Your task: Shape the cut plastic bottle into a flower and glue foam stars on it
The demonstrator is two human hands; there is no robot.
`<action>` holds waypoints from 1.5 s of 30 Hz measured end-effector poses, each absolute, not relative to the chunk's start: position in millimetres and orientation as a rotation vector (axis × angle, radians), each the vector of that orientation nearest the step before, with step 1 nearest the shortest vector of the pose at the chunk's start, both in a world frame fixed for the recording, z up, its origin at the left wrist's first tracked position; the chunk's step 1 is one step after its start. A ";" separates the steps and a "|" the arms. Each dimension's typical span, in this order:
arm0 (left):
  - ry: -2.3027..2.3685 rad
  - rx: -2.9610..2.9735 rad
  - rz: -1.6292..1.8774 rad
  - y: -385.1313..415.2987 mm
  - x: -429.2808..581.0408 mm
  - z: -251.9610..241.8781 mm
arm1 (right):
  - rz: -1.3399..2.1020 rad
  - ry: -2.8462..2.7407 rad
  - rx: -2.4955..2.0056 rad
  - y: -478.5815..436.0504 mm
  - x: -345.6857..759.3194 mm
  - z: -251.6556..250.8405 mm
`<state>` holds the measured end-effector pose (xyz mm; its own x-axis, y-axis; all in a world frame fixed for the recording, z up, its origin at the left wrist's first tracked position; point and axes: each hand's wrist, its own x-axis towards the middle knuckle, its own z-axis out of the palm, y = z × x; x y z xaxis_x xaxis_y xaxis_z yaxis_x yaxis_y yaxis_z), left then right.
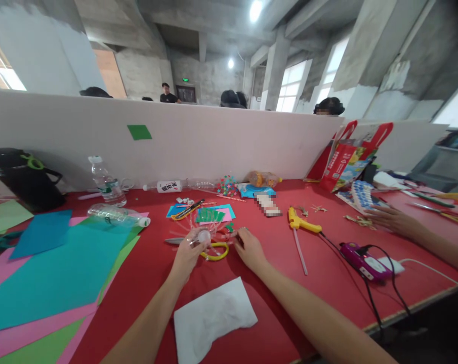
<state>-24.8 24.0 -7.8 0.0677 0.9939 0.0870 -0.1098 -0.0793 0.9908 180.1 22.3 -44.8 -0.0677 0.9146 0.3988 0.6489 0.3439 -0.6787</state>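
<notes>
My left hand (188,251) is closed around a clear plastic bottle top (204,236), cut into thin strips that fan outward, its white cap facing me. My right hand (250,247) pinches at the right side, at the tip of one of the strips as far as I can see. Just under the cut bottle lie scissors with yellow handles (221,257), their blades pointing left. Behind it are green and pink paper pieces (212,216). A crumpled white tissue (215,318) rests between my forearms.
A yellow glue gun (303,222) lies to the right, wired near a purple power strip (365,262). Coloured paper sheets (61,263) and clear bottles (109,187) occupy the left. A white partition (198,144) runs behind. Another person's hand (390,217) reaches in at far right.
</notes>
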 end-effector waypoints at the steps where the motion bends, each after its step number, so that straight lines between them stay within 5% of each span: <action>1: 1.046 1.221 1.267 24.1 -25.0 -8.2 | 0.427 -1.778 -1.378 23.1 180.6 -44.8; 5: 1.084 1.243 1.271 26.0 -26.4 -8.2 | 0.483 -1.685 -1.323 28.3 185.9 -21.7; 15: 1.202 1.366 1.305 14.2 -16.2 0.2 | 0.602 -1.803 -0.964 5.9 185.7 127.6; 26: 1.255 1.370 1.233 14.7 -9.6 2.2 | 0.403 -2.081 -1.022 16.7 201.9 115.7; 45: 1.242 1.378 1.269 12.7 -10.3 2.2 | 0.571 -2.198 -1.087 13.6 180.5 101.6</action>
<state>-10.3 12.7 2.2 -0.0151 0.9911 0.1320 0.1107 -0.1295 0.9854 180.5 13.6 101.6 -0.4740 0.8152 0.3327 0.5500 0.5692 -0.6111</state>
